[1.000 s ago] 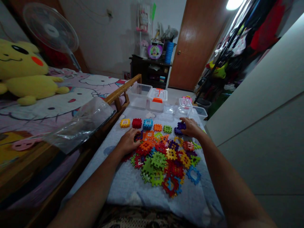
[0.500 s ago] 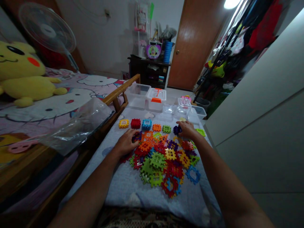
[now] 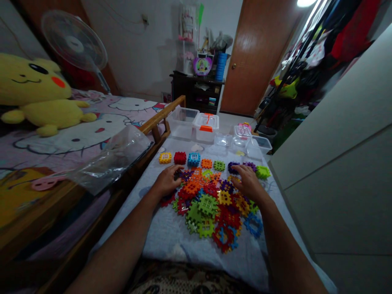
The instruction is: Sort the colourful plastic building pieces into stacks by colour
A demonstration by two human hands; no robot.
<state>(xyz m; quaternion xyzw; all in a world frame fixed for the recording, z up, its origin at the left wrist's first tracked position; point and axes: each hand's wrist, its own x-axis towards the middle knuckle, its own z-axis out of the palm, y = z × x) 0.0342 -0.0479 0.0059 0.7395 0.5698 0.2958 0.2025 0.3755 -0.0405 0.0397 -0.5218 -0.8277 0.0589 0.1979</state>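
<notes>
A heap of coloured plastic waffle blocks (image 3: 214, 208) lies on a light cloth-covered surface (image 3: 171, 241). Behind it runs a row of single pieces: yellow (image 3: 165, 157), red (image 3: 180, 157), blue (image 3: 194, 159), orange (image 3: 206, 163), green (image 3: 219, 165), dark purple (image 3: 233, 166), purple (image 3: 250, 165) and light green (image 3: 262, 172). My left hand (image 3: 167, 180) rests on the heap's left edge, fingers curled over a dark purple piece (image 3: 185, 174). My right hand (image 3: 248, 182) lies flat and spread on the heap's right side, just short of the row, holding nothing.
Clear plastic boxes (image 3: 182, 122), one with an orange latch (image 3: 206, 126), and small tubs (image 3: 259, 145) stand behind the row. A clear plastic bag (image 3: 112, 158) lies over the wooden bed rail (image 3: 159, 114) on the left. A yellow plush (image 3: 39, 96) and a fan (image 3: 75, 41) are beyond.
My right hand has left the dark purple piece in the row and drawn back onto the heap. The left hand has barely moved. The camera has shifted slightly.
</notes>
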